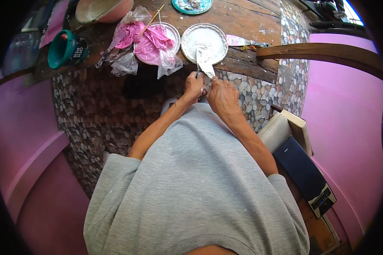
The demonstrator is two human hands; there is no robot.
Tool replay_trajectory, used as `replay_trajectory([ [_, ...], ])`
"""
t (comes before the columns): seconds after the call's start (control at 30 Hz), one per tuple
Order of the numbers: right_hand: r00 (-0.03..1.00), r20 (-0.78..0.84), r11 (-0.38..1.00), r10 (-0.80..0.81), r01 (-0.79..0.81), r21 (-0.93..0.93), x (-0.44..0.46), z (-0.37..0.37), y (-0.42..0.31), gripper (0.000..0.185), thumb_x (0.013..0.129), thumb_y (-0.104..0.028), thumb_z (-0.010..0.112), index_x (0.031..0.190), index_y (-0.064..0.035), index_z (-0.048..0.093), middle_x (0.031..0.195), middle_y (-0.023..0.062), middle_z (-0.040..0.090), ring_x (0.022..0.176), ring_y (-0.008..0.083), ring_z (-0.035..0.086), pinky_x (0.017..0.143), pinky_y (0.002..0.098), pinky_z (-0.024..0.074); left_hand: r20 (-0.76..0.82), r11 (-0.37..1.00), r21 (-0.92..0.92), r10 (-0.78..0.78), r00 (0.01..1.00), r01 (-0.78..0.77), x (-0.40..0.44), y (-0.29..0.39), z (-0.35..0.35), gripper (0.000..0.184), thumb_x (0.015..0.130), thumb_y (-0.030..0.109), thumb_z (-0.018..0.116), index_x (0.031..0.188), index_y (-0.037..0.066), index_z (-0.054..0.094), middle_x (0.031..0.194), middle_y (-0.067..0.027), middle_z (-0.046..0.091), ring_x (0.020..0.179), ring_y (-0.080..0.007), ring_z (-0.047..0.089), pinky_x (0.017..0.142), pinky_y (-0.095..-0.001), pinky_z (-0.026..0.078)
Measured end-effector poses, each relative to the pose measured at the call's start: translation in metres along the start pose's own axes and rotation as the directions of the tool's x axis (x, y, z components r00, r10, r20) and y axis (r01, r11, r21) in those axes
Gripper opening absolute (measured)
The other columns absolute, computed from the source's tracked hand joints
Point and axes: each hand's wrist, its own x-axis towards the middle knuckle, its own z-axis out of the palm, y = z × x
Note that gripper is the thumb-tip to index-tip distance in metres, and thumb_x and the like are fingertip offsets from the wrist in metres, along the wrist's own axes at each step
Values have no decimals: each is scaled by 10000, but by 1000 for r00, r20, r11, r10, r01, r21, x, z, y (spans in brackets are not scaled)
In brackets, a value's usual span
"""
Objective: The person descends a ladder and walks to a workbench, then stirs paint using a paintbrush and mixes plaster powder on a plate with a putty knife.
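A putty knife (pixel 205 63) coated in white paste slants over the near rim of a round white lid (pixel 219 37) smeared with the same paste. My right hand (pixel 224 97) is closed at the near end of the putty knife. Close beside it, my left hand (pixel 194 87) is closed around something narrow and dark, mostly hidden by the fingers. Both hands are just off the near edge of the wooden table (pixel 242 17). Left of the lid, crumpled pink plastic (pixel 155 46) and clear plastic cover a second white lid (pixel 172 34), with a thin stick (pixel 151 22) across them.
A teal bucket (pixel 57 55) and a large reddish bowl (pixel 102 10) stand at the left. A teal lid (pixel 192 5) with residue lies at the back. A flat blade (pixel 242 41) lies right of the white lid, near a curved wooden armrest (pixel 319 53). A dark blue box-shaped device (pixel 304 174) is at right.
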Motion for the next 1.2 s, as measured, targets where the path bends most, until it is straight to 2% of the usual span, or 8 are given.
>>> replay_trajectory([
  [0.13,1000,1,1000,-29,29,3,9,-4,4,217,812,-179,526,804,13,629,712,207,629,669,358,641,592,432,514,-16,991,128,-35,999,37,-3,3,-3,249,896,222,476,873,-10,563,709,-83,576,603,-120,542,510,-286,425],
  [0.23,999,28,1000,-19,18,16,6,0,6,213,804,-170,536,806,26,617,702,214,625,654,362,640,577,430,514,-37,993,91,84,996,-81,-5,1,1,213,897,200,490,817,4,507,584,-53,506,408,-123,492,337,-279,415],
  [0.47,999,13,998,29,-30,58,6,35,10,229,810,-207,541,838,13,595,716,225,620,681,375,630,619,466,503,-69,945,269,213,975,-188,13,-21,5,231,891,195,476,809,-12,540,633,-99,557,465,-163,533,417,-322,430],
  [0.53,999,-32,997,19,-17,72,8,35,9,224,813,-208,538,832,9,592,711,225,618,679,376,628,615,468,502,-108,975,58,221,969,-216,34,-47,9,235,888,193,475,815,-17,550,669,-125,576,491,-174,543,454,-336,434],
  [0.6,999,-13,997,-44,45,70,9,20,9,224,819,-209,526,813,5,591,716,231,616,691,378,626,614,470,498,-105,964,80,260,960,-252,29,-45,6,232,891,200,472,820,-9,539,662,-115,564,461,-159,525,417,-321,430],
  [0.67,996,-1,994,-90,90,63,4,6,5,231,817,-215,523,804,3,597,731,238,615,700,382,624,614,468,496,-33,984,155,96,995,-90,-10,3,3,230,894,211,465,825,-2,521,644,-95,545,425,-142,499,374,-304,421],
  [1.07,999,-37,999,22,-21,25,24,26,11,256,812,-191,518,747,28,633,724,228,633,673,358,651,584,405,530,-24,981,23,195,981,-194,-4,-11,4,236,879,200,453,775,-5,507,555,-66,511,403,-138,479,344,-296,378],
  [1.2,998,-43,998,34,-32,50,45,25,18,212,773,-154,502,772,10,636,716,262,615,690,408,630,637,485,504,50,997,5,82,995,-82,-18,-5,2,239,899,218,453,802,6,508,572,-60,508,428,-128,488,364,-280,396],
])
